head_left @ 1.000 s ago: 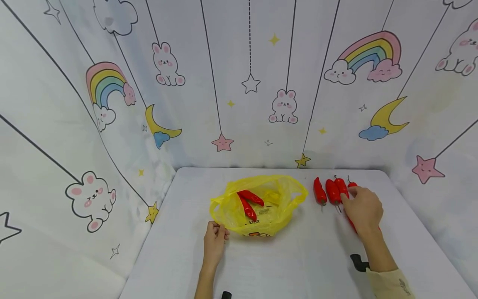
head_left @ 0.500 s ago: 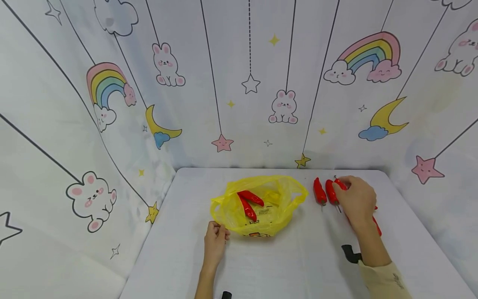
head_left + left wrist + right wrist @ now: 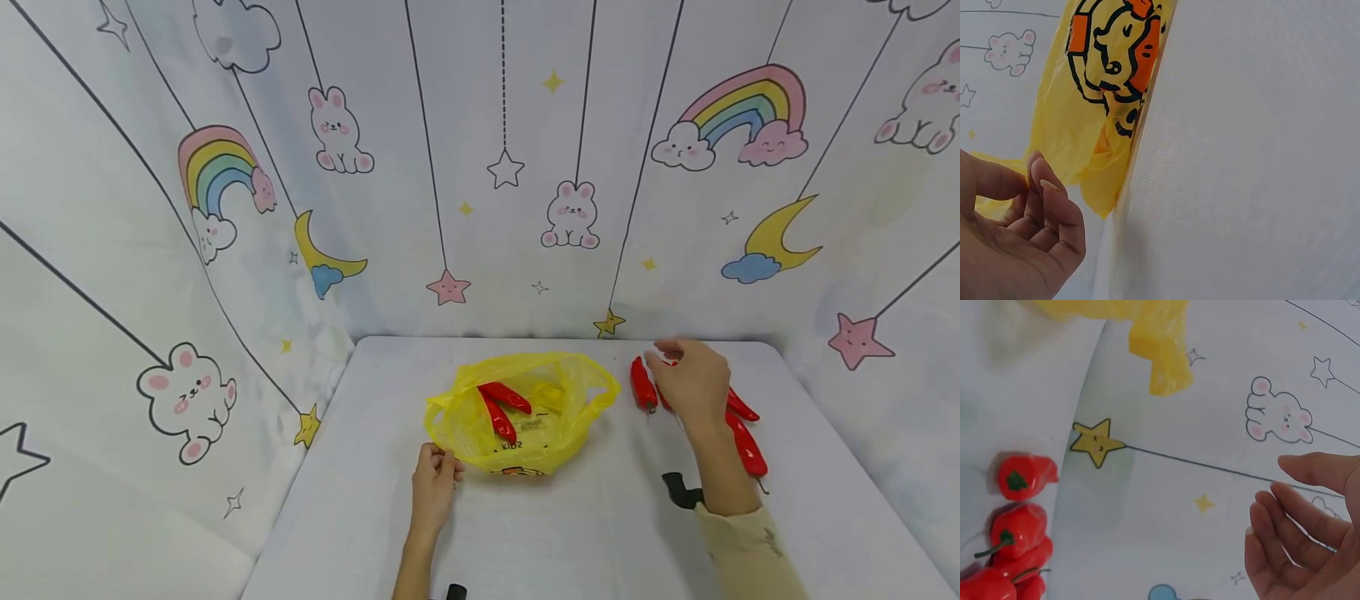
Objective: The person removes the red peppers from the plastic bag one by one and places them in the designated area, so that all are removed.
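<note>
A yellow plastic bag (image 3: 558,446) lies with its mouth spread, two red chili peppers (image 3: 498,421) inside. At its near left corner my left hand (image 3: 437,483) pinches the bag's edge between thumb and fingertips, as the left wrist view shows. Over the row of peppers on the right is my right hand (image 3: 697,385); its fingers are loosely bent around nothing in the right wrist view. One pepper (image 3: 642,385) lies left of that hand, and several others are partly covered by it. Nearer the right forearm lies another pepper (image 3: 748,448).
A white tabletop (image 3: 555,533) carries everything. Behind and beside it hangs a white cloth (image 3: 517,242) printed with rabbits, rainbows and stars. A black fitting (image 3: 682,492) juts from the right wrist; another (image 3: 455,592) shows near the left forearm.
My right hand has moved left across the row of peppers, uncovering those on the right and covering ones in the middle. My left hand and the bag have stayed in place.
</note>
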Demonstrator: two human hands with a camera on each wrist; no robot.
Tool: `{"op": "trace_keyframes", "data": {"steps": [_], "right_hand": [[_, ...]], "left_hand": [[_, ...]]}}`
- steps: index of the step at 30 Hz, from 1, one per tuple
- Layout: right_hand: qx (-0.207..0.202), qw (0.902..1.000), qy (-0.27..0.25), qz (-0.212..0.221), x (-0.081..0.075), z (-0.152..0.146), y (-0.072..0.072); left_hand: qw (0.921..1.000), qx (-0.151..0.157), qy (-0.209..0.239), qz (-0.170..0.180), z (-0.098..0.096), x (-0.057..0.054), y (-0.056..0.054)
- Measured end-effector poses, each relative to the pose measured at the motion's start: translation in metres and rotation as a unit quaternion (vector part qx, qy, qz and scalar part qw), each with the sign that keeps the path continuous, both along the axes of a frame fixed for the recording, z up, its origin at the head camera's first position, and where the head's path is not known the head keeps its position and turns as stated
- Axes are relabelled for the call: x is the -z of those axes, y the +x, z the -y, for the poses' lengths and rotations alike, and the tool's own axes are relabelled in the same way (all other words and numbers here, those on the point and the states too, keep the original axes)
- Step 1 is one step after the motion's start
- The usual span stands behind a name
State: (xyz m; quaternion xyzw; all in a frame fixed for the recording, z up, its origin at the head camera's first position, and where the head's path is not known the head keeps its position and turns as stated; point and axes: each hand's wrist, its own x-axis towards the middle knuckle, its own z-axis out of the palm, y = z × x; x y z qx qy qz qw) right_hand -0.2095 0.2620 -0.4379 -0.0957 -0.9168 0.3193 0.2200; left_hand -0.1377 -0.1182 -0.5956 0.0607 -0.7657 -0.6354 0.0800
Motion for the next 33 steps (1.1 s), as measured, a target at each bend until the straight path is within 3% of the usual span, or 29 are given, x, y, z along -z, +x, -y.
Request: {"op": "trace_keyframes", "data": {"steps": [11,22,27,33], "right_hand": [[-0.040,0.9989,-0.018,-0.013,-0.004,0.028,-0.017],[-0.081,0.9961,-0.015,-0.032,0.008,0.055,-0.040],[-0.099,0.9951,-0.006,0.005,0.009,0.070,-0.045],[-0.145,0.9862,-0.003,0.080,0.012,0.086,-0.051]], "left_hand": [[0.9999,-0.003,0.011,0.000,0.002,0.003,0.000],[1.0000,-0.007,0.004,0.003,0.000,0.002,0.000],[1.0000,-0.003,0.002,0.002,0.000,0.002,0.000],[1.0000,-0.004,0.004,0.004,-0.001,0.002,0.002]]}}
